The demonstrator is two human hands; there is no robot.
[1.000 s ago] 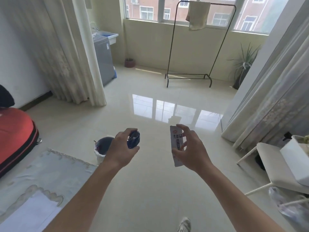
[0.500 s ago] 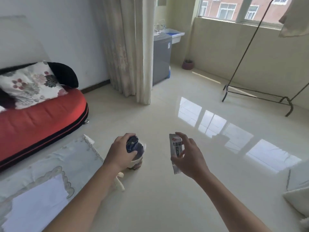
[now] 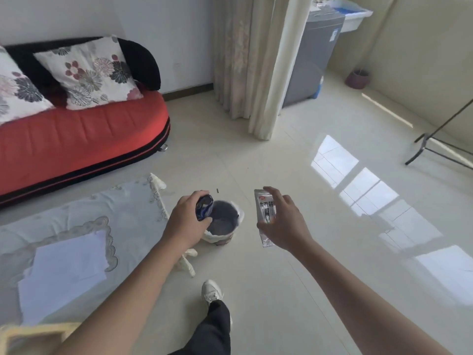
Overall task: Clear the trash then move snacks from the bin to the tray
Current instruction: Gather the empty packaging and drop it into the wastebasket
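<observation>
My left hand (image 3: 185, 221) grips a crumpled dark blue wrapper (image 3: 204, 207) right over the left rim of a small trash bin (image 3: 224, 222), which stands on the floor lined with a white bag. My right hand (image 3: 282, 221) pinches a long silver snack packet (image 3: 265, 213) with dark print, held upright just to the right of the bin. Both arms reach forward from the bottom of the view.
A low table with a pale embroidered cloth (image 3: 84, 226) and white paper (image 3: 64, 272) is at my left. A red sofa (image 3: 76, 139) with floral cushions stands behind it. Curtains (image 3: 256, 62), a grey appliance (image 3: 312, 55) and a rack leg (image 3: 422, 147) lie farther off. My shoe (image 3: 211, 290) steps forward.
The view has swung left and down and I have stepped closer. The bin now sits directly under my left hand. Both hands still hold the same items.
</observation>
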